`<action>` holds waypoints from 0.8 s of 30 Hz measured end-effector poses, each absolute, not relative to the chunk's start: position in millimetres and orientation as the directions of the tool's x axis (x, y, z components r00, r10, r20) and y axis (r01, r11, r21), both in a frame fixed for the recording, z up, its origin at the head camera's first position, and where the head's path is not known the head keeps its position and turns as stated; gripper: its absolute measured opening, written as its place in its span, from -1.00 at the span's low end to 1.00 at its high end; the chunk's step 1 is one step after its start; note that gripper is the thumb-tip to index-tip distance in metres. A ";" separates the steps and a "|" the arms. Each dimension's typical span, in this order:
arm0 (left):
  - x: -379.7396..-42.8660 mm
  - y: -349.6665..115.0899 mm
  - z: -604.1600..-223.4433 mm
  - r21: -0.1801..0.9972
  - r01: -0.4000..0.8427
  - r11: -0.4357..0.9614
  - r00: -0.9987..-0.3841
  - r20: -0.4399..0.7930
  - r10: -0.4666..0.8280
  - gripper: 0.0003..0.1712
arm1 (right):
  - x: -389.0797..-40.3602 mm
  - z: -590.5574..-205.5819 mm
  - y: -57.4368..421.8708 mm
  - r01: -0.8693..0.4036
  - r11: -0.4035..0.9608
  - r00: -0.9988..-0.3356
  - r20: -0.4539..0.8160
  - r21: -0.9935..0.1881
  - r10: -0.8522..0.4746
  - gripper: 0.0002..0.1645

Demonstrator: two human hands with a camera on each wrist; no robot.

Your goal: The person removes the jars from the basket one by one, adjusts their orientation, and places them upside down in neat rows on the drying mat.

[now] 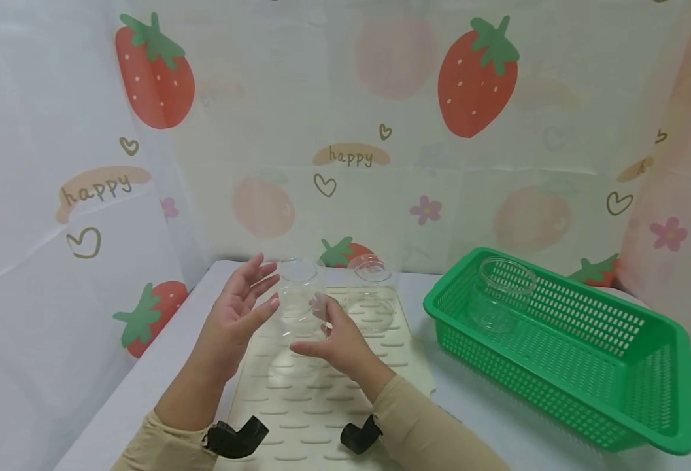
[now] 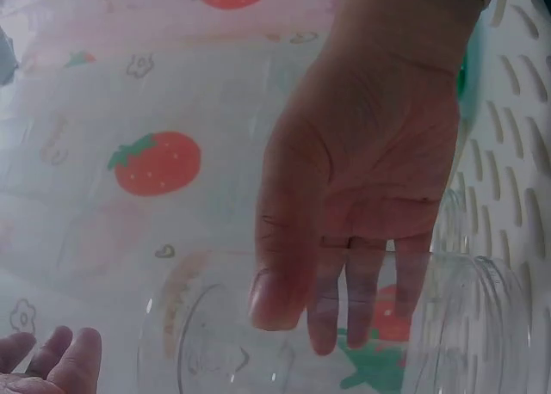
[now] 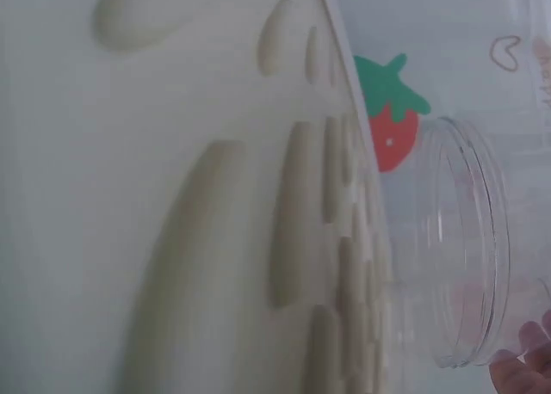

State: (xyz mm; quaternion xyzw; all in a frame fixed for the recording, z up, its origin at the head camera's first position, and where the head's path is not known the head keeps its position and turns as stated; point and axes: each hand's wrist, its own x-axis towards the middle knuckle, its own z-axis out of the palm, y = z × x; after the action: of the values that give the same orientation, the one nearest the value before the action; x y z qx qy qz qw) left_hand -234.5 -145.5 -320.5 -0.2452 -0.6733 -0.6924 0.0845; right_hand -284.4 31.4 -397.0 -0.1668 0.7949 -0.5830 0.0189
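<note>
A clear jar (image 1: 301, 271) is between my two hands, over the cream ridged mat (image 1: 286, 451). My left hand (image 1: 242, 314) is beside its left side, palm inward, fingers spread and lightly bent. On the right, my right hand (image 1: 345, 340) has its fingers at the jar's side and its thumb apart, toward me. In the left wrist view, the right hand (image 2: 370, 170) overlaps the clear jar (image 2: 232, 342), threaded end toward the mat. The right hand's fingertips (image 3: 516, 372) are right at a clear jar (image 3: 469, 239) in the right wrist view.
A second clear jar (image 1: 374, 301) stands on the mat, just right of the first. To the right, a green plastic basket (image 1: 498, 360) holds another clear jar (image 1: 501, 297) at its left end. A strawberry-printed curtain (image 1: 345, 98) encloses the back and sides of the white table (image 1: 121, 418).
</note>
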 end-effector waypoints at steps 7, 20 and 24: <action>-235.2 -151.1 -321.7 0.881 0.472 -0.043 -0.862 0.471 0.185 -0.35 | -285.0 -403.5 26.7 -0.242 0.282 -0.930 0.139 -0.928 -0.340 0.14; -236.9 -160.8 -321.7 0.871 0.490 0.023 -0.863 0.482 0.151 -0.47 | -286.6 -411.5 24.1 -0.270 0.290 -0.901 0.135 -0.918 -0.411 0.11; -236.4 -161.7 -321.6 0.871 0.490 0.027 -0.864 0.482 0.146 -0.49 | -289.8 -411.6 27.7 -0.257 0.288 -0.887 0.107 -0.923 -0.448 0.09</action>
State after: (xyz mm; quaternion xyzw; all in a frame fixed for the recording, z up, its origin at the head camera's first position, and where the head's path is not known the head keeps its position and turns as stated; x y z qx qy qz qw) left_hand -236.4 -161.7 -321.6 -0.2258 -0.7044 -0.6601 0.1305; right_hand -289.8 27.7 -411.6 -0.2210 0.7978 -0.5542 0.0864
